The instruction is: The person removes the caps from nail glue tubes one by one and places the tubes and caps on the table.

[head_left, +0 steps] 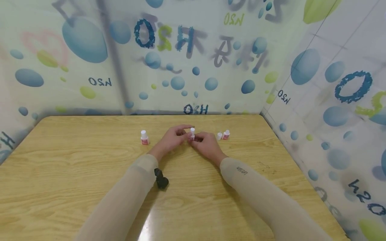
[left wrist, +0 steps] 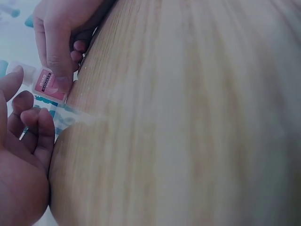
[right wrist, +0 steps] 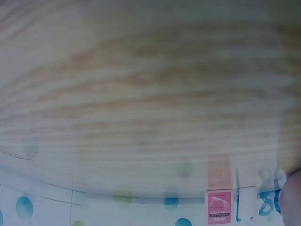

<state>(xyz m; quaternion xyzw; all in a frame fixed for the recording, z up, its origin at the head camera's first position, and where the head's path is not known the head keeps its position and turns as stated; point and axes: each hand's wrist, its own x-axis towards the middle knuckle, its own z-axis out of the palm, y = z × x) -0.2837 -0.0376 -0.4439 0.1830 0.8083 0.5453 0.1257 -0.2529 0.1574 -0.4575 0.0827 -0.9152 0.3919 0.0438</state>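
Note:
In the head view a small white bottle (head_left: 191, 136) with a pink label stands upright between the two hands. My right hand (head_left: 206, 144) pinches its lower part, and the left wrist view shows the right thumb over the label. At its white cap (head_left: 192, 130) is my left hand (head_left: 172, 139), thumb and index finger around it; the other left fingers are curled below. Right of the hands, another pink-labelled bottle (head_left: 226, 135) stands beside a separate white cap (head_left: 219, 136). A third bottle (head_left: 144, 138), its tall cap on, stands to the left.
The wooden table (head_left: 75, 167) runs back to a wall (head_left: 211, 67) printed with blue and green bubbles. A second printed wall (head_left: 337, 134) borders the right side. A small black device (head_left: 161, 180) is beside the left sleeve.

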